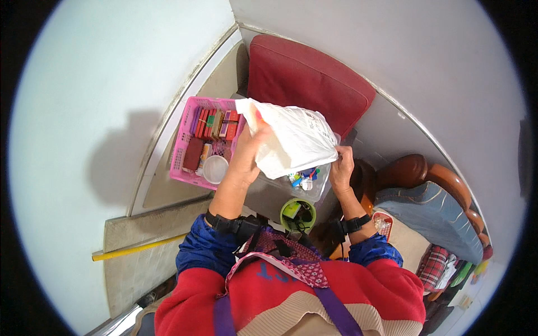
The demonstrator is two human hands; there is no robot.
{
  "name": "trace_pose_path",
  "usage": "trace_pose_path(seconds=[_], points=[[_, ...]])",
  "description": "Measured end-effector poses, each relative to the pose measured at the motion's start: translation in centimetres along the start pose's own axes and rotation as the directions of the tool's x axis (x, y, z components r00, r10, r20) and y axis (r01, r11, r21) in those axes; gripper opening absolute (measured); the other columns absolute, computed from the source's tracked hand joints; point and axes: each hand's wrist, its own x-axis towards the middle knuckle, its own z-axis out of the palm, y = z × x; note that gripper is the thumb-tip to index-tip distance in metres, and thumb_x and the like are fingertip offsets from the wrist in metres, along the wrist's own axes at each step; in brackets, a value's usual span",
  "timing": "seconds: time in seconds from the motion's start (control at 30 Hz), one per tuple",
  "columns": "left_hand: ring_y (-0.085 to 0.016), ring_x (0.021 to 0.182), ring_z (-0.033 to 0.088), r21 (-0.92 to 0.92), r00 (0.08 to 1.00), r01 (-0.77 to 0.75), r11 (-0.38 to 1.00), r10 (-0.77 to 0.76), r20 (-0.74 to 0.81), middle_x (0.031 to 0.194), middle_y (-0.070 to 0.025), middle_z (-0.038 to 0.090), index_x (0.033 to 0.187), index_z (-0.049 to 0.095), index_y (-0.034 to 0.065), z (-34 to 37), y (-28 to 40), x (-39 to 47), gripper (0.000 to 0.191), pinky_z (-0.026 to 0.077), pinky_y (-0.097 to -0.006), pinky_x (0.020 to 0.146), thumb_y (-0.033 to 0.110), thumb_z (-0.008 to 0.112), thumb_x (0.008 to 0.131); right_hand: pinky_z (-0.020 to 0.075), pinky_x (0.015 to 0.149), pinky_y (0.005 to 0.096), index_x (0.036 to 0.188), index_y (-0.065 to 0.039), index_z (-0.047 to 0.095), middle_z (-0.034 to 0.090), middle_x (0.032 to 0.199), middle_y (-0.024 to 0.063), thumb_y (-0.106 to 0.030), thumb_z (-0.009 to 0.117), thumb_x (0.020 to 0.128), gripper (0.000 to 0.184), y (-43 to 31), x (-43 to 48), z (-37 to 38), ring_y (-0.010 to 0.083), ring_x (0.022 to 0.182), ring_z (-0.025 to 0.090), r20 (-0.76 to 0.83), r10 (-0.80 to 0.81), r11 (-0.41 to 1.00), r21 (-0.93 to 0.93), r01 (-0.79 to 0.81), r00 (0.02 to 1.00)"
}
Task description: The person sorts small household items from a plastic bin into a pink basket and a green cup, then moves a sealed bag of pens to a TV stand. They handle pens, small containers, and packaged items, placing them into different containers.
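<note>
A white plastic bag (pixel 290 138) is stretched between my two hands, with some printing on its far side. My left hand (pixel 249 153) grips it near its left end, the fingers partly hidden by the plastic. At the right end, my right hand (pixel 343 168) pinches a corner. Beneath the bag is a clear plastic box (pixel 321 191), partly covered, with small blue, green and white items (pixel 304 178) in it. Left of my left hand stands a pink plastic basket (pixel 178 157) holding a row of red and purple packets (pixel 212 123), a dark red case (pixel 193 154) and a round white container (pixel 215 169).
A light green bin (pixel 311 224) with things inside is close in front of my body. Behind the bag leans a dark red cushion (pixel 307 80). To the right are a carved wooden armrest (pixel 403 170), blue cloth (pixel 428 218) and a small red basket (pixel 388 229). A yellow rod (pixel 138 248) lies at left.
</note>
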Motion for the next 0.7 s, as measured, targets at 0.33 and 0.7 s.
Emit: trace_pose_path(seconds=[0.33,0.7], points=[[-0.012,0.089,0.059,0.074,0.999,-0.051,0.996,0.050,0.012,0.103,-0.0065,0.061,0.116,0.053,-0.0052,3.7,-2.7,-3.9,0.035,0.047,-0.0262,0.077,0.004,0.053,0.082,0.0470,0.084,0.0331,0.110,0.000,0.058,0.059,0.104,0.0146,0.000,0.056,0.080,0.030,-2.4,-2.6,-4.7,0.0250,0.101,0.058,0.314,0.358,0.903,0.124,-0.411,0.880],[-0.010,0.086,0.055,0.505,0.999,-0.049,0.862,0.031,0.044,0.101,-0.0052,0.060,0.120,0.053,-0.0024,3.9,-4.1,-7.9,0.038,0.046,-0.0258,0.074,0.005,0.052,0.083,0.0494,0.073,0.0318,0.137,-0.005,0.037,0.050,0.123,0.0142,-0.013,0.075,0.070,0.077,-14.0,2.7,-7.4,0.0220,0.102,0.053,0.545,0.263,0.921,0.104,-0.376,0.796]])
